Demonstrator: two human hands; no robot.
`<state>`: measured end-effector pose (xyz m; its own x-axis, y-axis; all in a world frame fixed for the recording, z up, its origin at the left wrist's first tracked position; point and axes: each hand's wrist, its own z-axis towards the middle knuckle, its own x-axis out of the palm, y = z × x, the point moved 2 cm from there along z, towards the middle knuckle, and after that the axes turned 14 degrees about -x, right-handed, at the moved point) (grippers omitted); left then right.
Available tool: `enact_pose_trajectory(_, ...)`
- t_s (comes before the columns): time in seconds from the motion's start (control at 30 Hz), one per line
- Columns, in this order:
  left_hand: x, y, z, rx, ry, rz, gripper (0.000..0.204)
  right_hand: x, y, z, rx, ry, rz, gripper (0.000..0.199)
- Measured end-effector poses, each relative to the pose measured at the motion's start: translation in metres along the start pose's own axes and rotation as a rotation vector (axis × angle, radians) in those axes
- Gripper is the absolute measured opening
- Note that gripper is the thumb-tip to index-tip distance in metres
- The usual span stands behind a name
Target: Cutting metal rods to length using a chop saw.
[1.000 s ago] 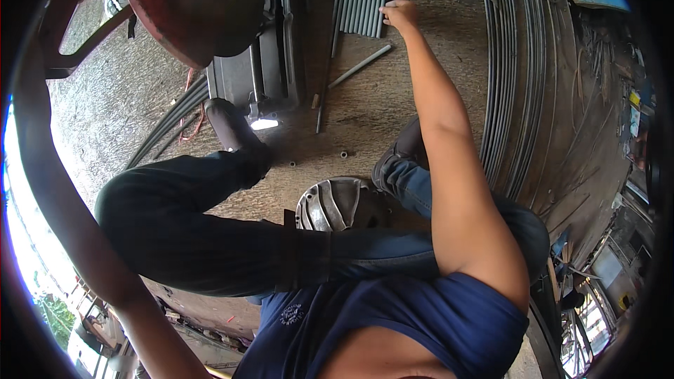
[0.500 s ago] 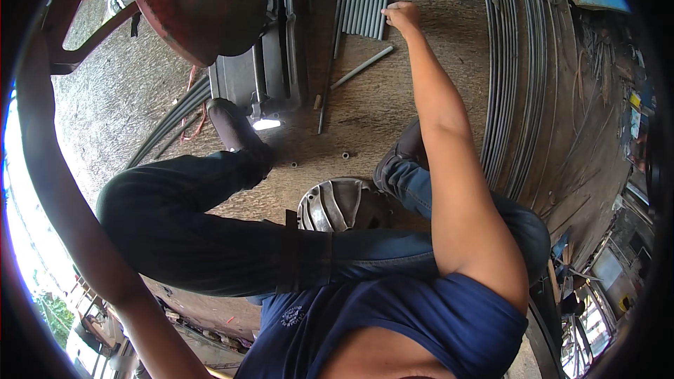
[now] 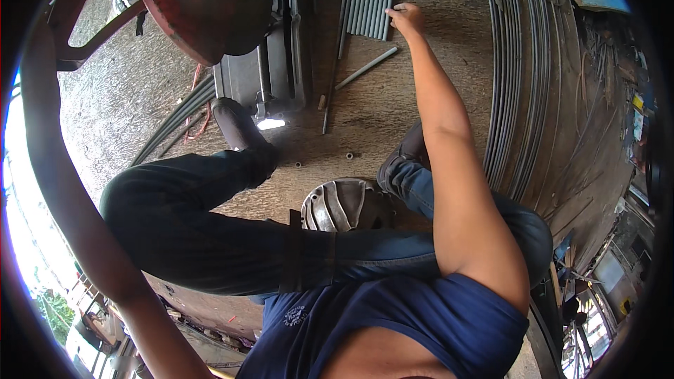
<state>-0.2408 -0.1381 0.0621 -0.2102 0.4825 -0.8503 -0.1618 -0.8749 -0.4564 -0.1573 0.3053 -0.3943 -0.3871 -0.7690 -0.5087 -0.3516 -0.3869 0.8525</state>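
My right hand is stretched far forward, thumb and fingers closed at the right side of a row of short grey metal rods. It appears to pinch the outermost rod near its middle. The rods lie side by side on the ground. A single loose rod lies at a slant just nearer to me. My left arm reaches up the left side to the dark red handle frame of a cut-off saw with a red rounded guard. The left hand itself merges with the dark rim, so its fingers cannot be made out.
Beneath the guard stands the saw's grey metal base, near my left shoe. Long bars run along the right side. More bars lie left of the base. Between my legs sits a ribbed metal housing, with two small rings beyond it.
The whole view has shifted slightly. My right hand stays beside the row of rods, its fingers a little rearranged. My left arm keeps its place at the saw.
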Motion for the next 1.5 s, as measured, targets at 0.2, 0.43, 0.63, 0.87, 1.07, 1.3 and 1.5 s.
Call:
enact_pose_trajectory(0.2, 0.002, -0.008, 0.001, 0.005, -0.005, 0.018, 0.052, 0.003, -0.013, -0.001, 0.135, -0.104, 0.271, 0.031)
enact_pose_trajectory(0.43, 0.002, -0.017, 0.007, 0.012, -0.003, 0.1, 0.059, -0.018, -0.035, -0.093, -0.088, -0.474, -0.215, 0.019)
enact_pose_trajectory(0.63, 0.015, -0.026, 0.007, -0.249, 0.045, -0.229, 0.057, 0.005, -0.039, -0.183, -0.097, -0.222, -0.417, 0.025)
enact_pose_trajectory(0.87, 0.007, -0.003, 0.01, -0.253, 0.301, -0.424, 0.059, 0.023, -0.001, -0.215, 0.031, 0.35, -0.425, 0.028)
enact_pose_trajectory(1.07, 0.012, -0.005, 0.0, -0.391, 0.263, -0.593, 0.05, 0.05, 0.022, -0.246, 0.027, 0.543, -0.427, 0.028)
enact_pose_trajectory(1.3, 0.005, -0.022, -0.006, -0.362, 0.124, -0.463, 0.056, 0.053, 0.013, -0.23, -0.169, 0.217, -0.456, 0.027)
enact_pose_trajectory(1.5, 0.001, -0.024, -0.002, -0.35, 0.088, -0.415, 0.062, 0.042, 0.007, -0.195, -0.54, 0.114, -0.514, 0.045)
